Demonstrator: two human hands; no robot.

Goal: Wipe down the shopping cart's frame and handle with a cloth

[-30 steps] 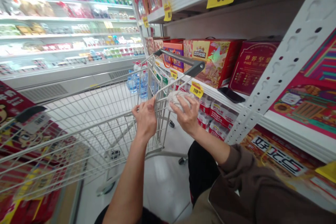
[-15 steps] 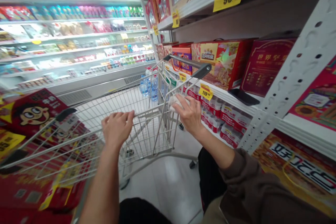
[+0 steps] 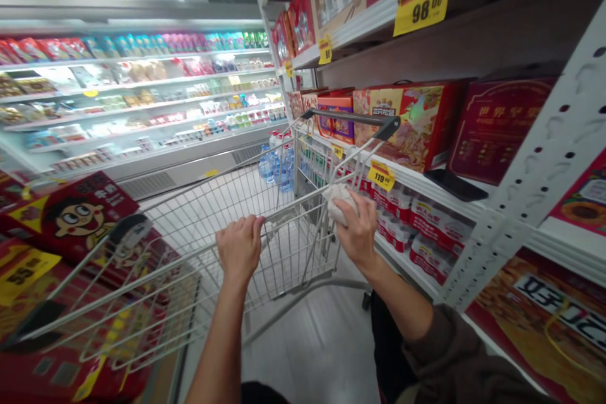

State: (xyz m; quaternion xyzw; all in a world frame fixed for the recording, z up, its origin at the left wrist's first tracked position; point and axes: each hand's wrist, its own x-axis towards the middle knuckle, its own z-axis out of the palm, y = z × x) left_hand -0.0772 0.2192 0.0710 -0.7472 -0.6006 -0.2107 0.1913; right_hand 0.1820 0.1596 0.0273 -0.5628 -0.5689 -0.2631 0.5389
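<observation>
A wire shopping cart [image 3: 284,259] stands sideways in front of me, its dark handle bar [image 3: 353,117] at the far right end. My left hand [image 3: 239,243] is closed over the cart's near top rail, fingers curled to the inner side. Bunched in my right hand [image 3: 357,227] is a whitish cloth [image 3: 339,201], against the wire frame near the handle end. The fingers wrap round the cloth and partly cover it.
Shelves with boxed goods [image 3: 402,120] and shrink-wrapped packs [image 3: 440,221] run along the right. Stacked red boxes [image 3: 89,214] stand at the left, close to the cart. Large water bottles [image 3: 279,164] are on the floor before a lit refrigerated case [image 3: 142,132].
The cart and both hands sit further right in view, as do the shelves. My right hand with the cloth has shifted slightly along the frame. My left hand keeps its hold on the rail.
</observation>
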